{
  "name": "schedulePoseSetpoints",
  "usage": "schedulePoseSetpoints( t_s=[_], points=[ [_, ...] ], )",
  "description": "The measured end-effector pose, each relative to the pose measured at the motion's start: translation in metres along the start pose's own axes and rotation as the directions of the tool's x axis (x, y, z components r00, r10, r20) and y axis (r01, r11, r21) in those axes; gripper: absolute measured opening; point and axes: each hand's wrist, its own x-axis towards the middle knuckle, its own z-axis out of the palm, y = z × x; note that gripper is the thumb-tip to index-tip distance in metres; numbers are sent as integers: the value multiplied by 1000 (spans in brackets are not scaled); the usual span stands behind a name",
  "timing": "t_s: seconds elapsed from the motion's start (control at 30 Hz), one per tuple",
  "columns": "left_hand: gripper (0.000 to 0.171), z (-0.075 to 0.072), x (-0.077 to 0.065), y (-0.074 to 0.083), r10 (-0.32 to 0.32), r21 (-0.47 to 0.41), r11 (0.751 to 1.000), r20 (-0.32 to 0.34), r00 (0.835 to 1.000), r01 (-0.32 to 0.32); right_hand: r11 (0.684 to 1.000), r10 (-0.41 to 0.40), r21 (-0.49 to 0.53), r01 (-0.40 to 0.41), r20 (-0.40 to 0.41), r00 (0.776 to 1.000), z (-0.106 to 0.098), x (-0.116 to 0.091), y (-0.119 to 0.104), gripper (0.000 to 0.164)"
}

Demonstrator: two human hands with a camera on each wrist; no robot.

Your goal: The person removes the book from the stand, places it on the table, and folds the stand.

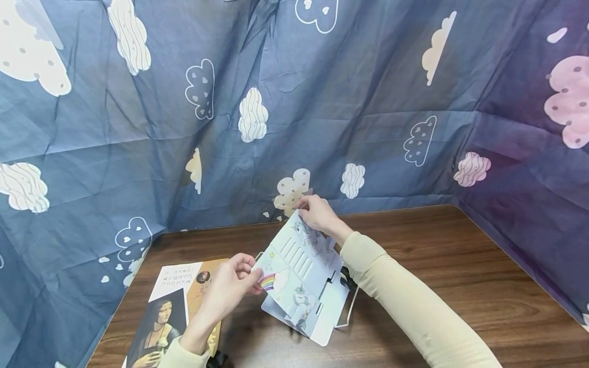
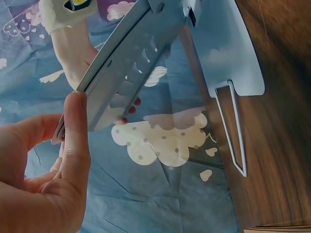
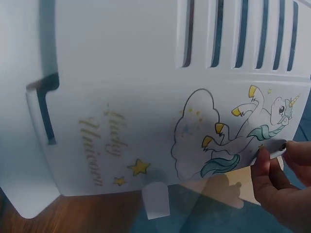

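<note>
A white metal book stand point(image 1: 294, 260) printed with unicorns and a rainbow stands tilted on the table, its slotted back panel raised from the base. At the panel's left corner, my left hand point(image 1: 232, 281) pinches the edge between thumb and fingers. My right hand point(image 1: 317, 212) grips the far top corner; the right wrist view shows those fingers point(image 3: 272, 179) on the edge by the unicorn print. Seen from behind in the left wrist view, the panel point(image 2: 121, 73) leans over the base, and a wire leg point(image 2: 235, 131) sticks out from the base plate.
On the left of the wooden table point(image 1: 414, 255) lies a book point(image 1: 158, 322) with a painted portrait on its cover. A small black object point(image 1: 216, 359) sits by my left sleeve, another point(image 1: 348, 280) behind the stand. Blue cloud-patterned cloth point(image 1: 322, 102) hangs behind the table.
</note>
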Motion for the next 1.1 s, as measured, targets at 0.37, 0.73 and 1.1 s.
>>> schedulePoseSetpoints(
  t_s=[0.37, 0.73, 1.1],
  points=[
    [17, 13, -21, 29, 33, 71, 997, 39, 999, -36, 1000, -12, 22, 12, 24, 1000, 8, 0, -16, 17],
    [20, 28, -28, 35, 68, 224, 972, 18, 998, -70, 998, -56, 25, 55, 31, 998, 18, -2, -26, 15],
    [23, 42, -34, 36, 62, 87, 994, 24, 998, -64, 982, -188, 13, 187, 32, 982, 17, -27, -34, 25]
  ],
)
